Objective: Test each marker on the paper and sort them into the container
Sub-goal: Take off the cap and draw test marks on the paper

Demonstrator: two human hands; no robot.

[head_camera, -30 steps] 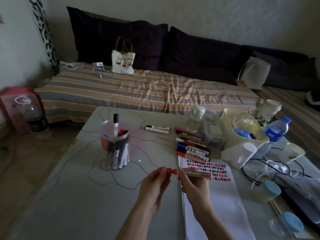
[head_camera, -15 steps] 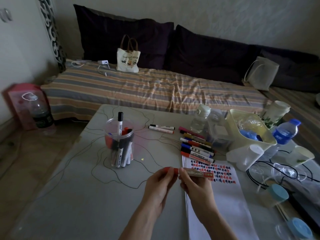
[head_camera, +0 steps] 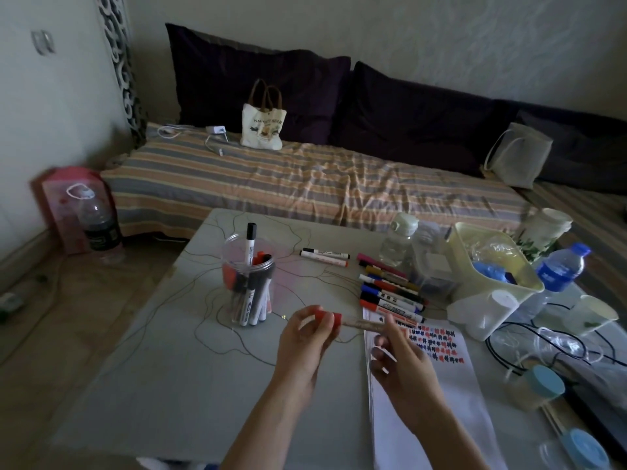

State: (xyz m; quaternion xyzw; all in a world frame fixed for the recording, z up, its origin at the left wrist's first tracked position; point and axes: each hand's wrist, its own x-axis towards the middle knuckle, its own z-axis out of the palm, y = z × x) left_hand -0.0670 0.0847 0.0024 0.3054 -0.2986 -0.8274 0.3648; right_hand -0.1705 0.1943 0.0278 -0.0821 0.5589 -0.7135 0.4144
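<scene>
Table: your grey table (head_camera: 169,385) stands before a striped couch.
Hands: your left hand (head_camera: 305,337) pinches the red cap; your right hand (head_camera: 403,364) grips the marker (head_camera: 364,323) barrel over the paper (head_camera: 441,401).
Progress: several markers stand in the container (head_camera: 249,286); about nine lie unsorted, two of them apart.

Bare desk (head_camera: 142,385) is lying open to the left and front of the clear container (head_camera: 248,283) standing there. Loose markers (head_camera: 390,293) are lying in a row beside the paper (head_camera: 441,401). Bottles (head_camera: 559,271), a tub (head_camera: 492,262) and cables (head_camera: 543,344) are crowding the right side.
</scene>
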